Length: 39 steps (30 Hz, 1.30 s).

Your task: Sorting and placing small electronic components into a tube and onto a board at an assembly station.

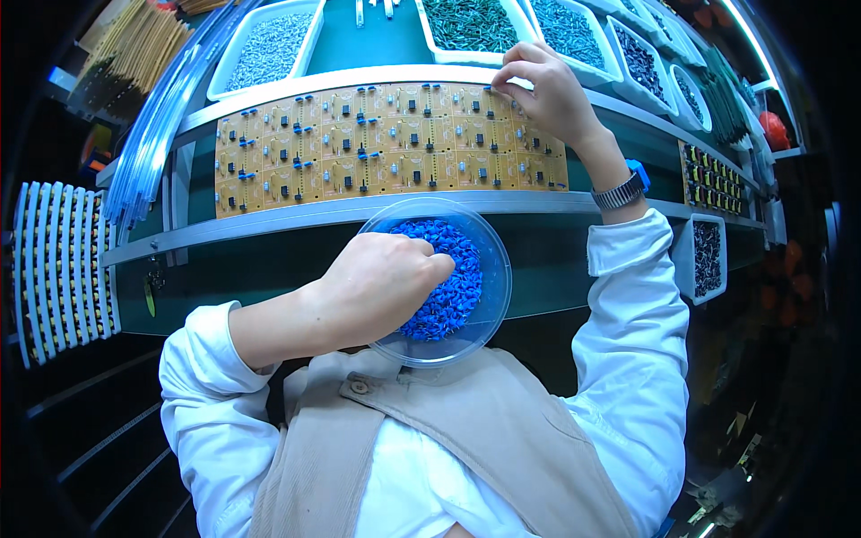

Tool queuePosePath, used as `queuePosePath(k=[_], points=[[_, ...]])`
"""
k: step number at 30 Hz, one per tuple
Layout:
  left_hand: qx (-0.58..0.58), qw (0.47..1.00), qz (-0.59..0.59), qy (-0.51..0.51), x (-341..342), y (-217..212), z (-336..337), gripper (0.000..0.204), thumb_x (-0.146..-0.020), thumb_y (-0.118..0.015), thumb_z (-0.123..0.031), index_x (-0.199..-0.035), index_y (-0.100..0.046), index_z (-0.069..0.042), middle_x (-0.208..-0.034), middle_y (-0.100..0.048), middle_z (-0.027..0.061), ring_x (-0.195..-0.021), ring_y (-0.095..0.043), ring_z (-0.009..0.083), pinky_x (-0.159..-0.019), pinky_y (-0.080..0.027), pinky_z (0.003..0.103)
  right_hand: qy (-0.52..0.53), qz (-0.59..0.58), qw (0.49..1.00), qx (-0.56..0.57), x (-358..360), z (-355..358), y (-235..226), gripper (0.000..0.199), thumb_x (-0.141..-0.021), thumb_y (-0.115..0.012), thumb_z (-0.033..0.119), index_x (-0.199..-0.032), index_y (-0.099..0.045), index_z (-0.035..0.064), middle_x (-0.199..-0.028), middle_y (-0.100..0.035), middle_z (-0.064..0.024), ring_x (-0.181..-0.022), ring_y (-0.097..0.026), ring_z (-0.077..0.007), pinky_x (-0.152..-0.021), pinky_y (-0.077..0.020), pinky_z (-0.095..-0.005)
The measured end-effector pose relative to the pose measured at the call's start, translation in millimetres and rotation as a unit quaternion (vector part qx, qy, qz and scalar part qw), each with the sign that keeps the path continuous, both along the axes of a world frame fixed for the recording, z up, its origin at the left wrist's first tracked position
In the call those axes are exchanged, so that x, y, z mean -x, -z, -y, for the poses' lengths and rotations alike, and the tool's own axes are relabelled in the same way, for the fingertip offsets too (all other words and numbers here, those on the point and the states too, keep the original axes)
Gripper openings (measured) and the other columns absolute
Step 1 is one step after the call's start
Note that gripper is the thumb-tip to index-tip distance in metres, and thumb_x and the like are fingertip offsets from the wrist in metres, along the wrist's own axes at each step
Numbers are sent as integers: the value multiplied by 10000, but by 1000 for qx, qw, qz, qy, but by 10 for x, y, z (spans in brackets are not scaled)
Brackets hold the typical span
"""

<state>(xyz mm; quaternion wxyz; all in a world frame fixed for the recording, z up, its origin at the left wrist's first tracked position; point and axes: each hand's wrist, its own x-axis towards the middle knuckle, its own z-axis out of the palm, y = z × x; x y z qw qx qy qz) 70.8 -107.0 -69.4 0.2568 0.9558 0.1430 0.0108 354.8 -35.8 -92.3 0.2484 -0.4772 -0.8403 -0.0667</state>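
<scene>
My left hand (381,278) is curled closed over a round clear plastic tub (498,296) full of small blue electronic components (453,300). Its fingertips point down into the pile, so whatever they hold is hidden. Beyond the tub lies a wide yellow-brown circuit board panel (390,182), set with rows of black parts and some blue ones, more of the blue on its left half. At the panel's far edge, right of its middle, my right hand (549,94) has thumb and forefinger pinched together. Anything between those fingertips is too small to make out.
Metal rails (296,212) run along the panel's near and far sides. White bins (316,45) of small parts line the back. Clear plastic tubes (157,152) lie at left, beside a stacked rack (67,269). Another board (713,179) and a small bin (707,260) stand at right.
</scene>
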Motion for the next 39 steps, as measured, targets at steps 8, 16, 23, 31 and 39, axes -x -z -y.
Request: queuePosePath(k=[8, 16, 23, 31, 39], points=[[-14, 999, 40, -29, 27, -182, -160, 57, -733, -614, -27, -788, -631, -24, -725, -602, 112, -691, -597, 285, -618, -478, 358, 59, 172, 983, -21, 256, 50, -108, 72, -727, -640, 58, -799, -642, 55, -843, -600, -47, -890, -548, -205, -781, -458, -318], [43, 988, 119, -91, -122, -404, -539, 106, -695, -667, -21, -783, -609, -10, -686, -606, 85, -643, -613, 204, -570, -478, 292, -2, 50, 998, 23, 303, 301, -207, 93, -741, -622, 57, -832, -626, 38, -802, -619, -93, -788, -602, -236, -679, -489, -321], [-37, 975, 172, -138, -1126, -407, -1190, 252, -689, -656, -90, -916, -571, -21, -834, -626, 168, -788, -615, 290, -698, -487, 347, -215, 77, 921, 316, 1339, 1168, -202, 116, -774, -559, 84, -864, -573, 12, -854, -573, -108, -771, -597, -256, -617, -500, -328], [-78, 969, 113, -206, -1770, 27, -1276, 228, -674, -680, -111, -864, -591, -22, -808, -648, 127, -777, -643, 216, -729, -491, 299, -256, -22, 935, 243, 1430, 1180, 86, 149, -749, -574, 59, -850, -576, -50, -844, -589, -161, -759, -620, -269, -623, -518, -327], [-64, 971, 116, -200, -1861, 110, -1343, 253, -668, -683, -116, -874, -581, -10, -795, -645, 128, -773, -644, 214, -717, -492, 297, -256, -62, 936, 232, 1414, 1192, 58, 144, -727, -588, 40, -813, -575, -75, -796, -596, -191, -718, -636, -291, -602, -529, -336]])
